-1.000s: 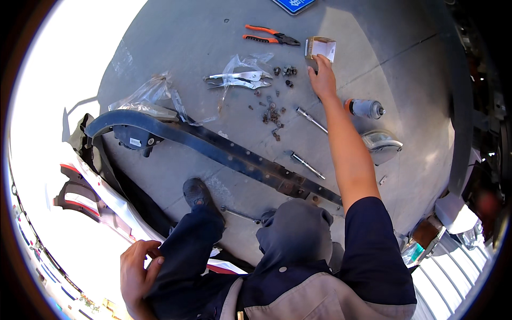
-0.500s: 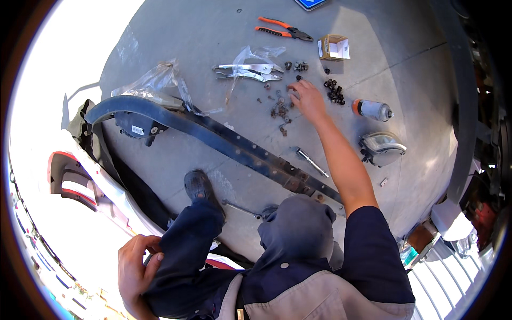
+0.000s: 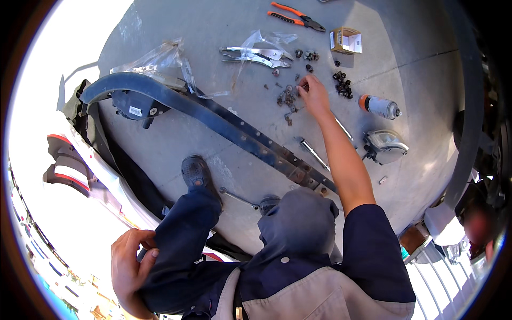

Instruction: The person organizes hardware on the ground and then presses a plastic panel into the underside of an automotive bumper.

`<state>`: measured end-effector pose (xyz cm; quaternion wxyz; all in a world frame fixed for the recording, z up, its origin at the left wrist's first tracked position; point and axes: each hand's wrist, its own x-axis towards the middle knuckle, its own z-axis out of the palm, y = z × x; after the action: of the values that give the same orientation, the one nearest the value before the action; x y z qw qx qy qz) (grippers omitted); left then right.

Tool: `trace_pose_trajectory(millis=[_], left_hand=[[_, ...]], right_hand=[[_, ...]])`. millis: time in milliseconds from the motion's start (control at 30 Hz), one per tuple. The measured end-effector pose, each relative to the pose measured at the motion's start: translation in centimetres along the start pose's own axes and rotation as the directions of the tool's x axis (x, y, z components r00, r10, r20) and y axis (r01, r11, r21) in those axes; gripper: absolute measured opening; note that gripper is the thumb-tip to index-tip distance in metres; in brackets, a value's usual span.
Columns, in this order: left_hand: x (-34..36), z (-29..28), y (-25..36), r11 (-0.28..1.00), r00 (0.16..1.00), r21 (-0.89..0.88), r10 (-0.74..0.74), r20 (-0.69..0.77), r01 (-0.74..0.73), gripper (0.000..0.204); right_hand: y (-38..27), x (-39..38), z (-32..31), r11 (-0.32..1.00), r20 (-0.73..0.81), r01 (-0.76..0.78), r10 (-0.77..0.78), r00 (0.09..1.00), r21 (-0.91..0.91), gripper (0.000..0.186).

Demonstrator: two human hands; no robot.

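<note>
1. Here, your right hand [image 3: 316, 97] reaches out over the concrete floor [image 3: 245, 165], its fingertips drawn together — whether they pinch anything, you cannot tell from this view.
2. The small rusty fasteners [image 3: 286, 98] lie scattered just to the left of that hand, close to your fingertips.
3. Just to its right sits a heap of black fasteners [image 3: 343, 85]; a smaller dark cluster [image 3: 311, 56] lies a little beyond your fingers.
4. Farther beyond the hand, you have an open cardboard box [image 3: 345, 41] to the right and orange-handled pliers [image 3: 297, 18] to the left.
5. Left of your right hand, past the rusty pieces, silver locking pliers [image 3: 258, 56] lie partly under clear plastic.
6. A spray can [image 3: 380, 106] lies on its side to the right of the hand, with a lamp unit [image 3: 386, 145] nearer your body.
7. Nearer you than that hand, a chrome tool [image 3: 315, 153] lies left of your forearm, beside the long dark beam [image 3: 213, 125].
8. Your left hand [image 3: 130, 261] rests against your bent left leg — fingers loosely curled, thumb apart from them.
</note>
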<state>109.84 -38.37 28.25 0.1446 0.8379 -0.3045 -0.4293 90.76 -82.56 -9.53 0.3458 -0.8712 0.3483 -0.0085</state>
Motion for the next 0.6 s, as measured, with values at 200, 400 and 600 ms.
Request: trace_pose_trajectory(millis=[200, 400, 600], left_hand=[[0.4, -0.1, 0.2, 1.000, 0.999, 0.003, 0.029, 0.016, -0.029, 0.024], [0.7, 0.1, 0.5, 0.999, 0.999, 0.027, 0.042, 0.029, -0.042, 0.024], [0.8, 0.1, 1.0, 0.998, 0.998, 0.038, 0.048, 0.029, -0.049, 0.023]], right_hand=[[1.2, -1.4, -0.3, 0.968, -0.043, 0.163, -0.174, 0.984, -0.189, 0.019], [1.2, -0.8, -0.6, 0.848, 0.202, 0.243, -0.165, 0.965, -0.471, 0.021], [2.6, -0.7, -0.6, 0.838, 0.199, 0.199, -0.110, 0.974, -0.508, 0.019]])
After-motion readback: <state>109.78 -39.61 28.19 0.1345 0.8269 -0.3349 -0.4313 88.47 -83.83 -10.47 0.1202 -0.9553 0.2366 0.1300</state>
